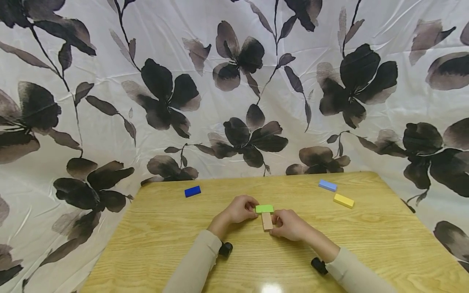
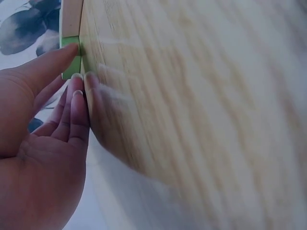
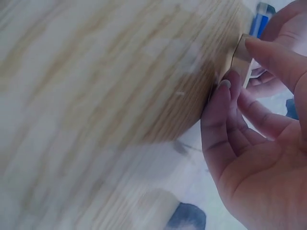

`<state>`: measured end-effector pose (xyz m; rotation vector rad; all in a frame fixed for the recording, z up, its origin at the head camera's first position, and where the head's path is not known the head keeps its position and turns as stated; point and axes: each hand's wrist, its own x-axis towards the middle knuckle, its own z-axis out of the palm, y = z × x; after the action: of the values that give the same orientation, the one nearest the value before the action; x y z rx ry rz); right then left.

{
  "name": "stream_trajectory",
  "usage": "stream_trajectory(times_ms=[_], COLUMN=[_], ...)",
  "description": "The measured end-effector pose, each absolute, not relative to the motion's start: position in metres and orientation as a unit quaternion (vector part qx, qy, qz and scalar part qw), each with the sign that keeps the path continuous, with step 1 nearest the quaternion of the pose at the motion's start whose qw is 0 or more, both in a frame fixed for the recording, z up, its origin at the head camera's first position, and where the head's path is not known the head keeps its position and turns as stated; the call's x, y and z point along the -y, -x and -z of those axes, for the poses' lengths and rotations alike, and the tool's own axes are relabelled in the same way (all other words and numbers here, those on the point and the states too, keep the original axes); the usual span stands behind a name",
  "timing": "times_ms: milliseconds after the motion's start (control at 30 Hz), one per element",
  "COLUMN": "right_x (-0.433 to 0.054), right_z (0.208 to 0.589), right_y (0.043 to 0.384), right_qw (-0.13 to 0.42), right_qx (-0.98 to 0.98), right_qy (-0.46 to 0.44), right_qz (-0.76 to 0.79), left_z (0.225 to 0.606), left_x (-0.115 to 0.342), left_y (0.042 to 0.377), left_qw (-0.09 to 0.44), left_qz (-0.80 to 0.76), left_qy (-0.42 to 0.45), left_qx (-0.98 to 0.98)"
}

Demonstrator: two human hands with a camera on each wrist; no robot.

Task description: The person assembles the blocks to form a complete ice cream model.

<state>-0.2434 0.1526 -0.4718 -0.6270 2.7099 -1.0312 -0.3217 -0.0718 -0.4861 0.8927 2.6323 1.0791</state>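
Note:
A green block [image 1: 264, 208] lies crosswise at the far end of a plain wooden block [image 1: 267, 221], so the two make a T on the table. My left hand [image 1: 241, 209] pinches the green block's left end; in the left wrist view the thumb lies against the green block [image 2: 71, 69] with fingertips beside it. From the right, my right hand [image 1: 291, 225] holds the wooden block, and in the right wrist view its thumb touches the end of that wooden block [image 3: 242, 60]. The far side of the blocks is hidden in both wrist views.
On the wood-grain table [image 1: 146, 244], a dark blue block [image 1: 192, 191] lies at the back left. A light blue block [image 1: 327, 185] and a yellow block [image 1: 343, 201] lie at the back right. A flowered cloth [image 1: 234, 97] hangs behind the table.

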Motion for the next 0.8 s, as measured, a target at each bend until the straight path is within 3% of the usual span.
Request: stream_trajectory(times_ms=[800], right_x=[-0.1576], right_z=[0.4716], right_y=[0.2456], right_qw=[0.094], right_qx=[-0.900], right_qy=[0.239], right_qz=[0.353], left_z=[0.4860], left_x=[0.0743], left_y=[0.3207], left_qw=[0.104], left_qz=[-0.377], left_qy=[-0.290], left_qx=[-0.873])
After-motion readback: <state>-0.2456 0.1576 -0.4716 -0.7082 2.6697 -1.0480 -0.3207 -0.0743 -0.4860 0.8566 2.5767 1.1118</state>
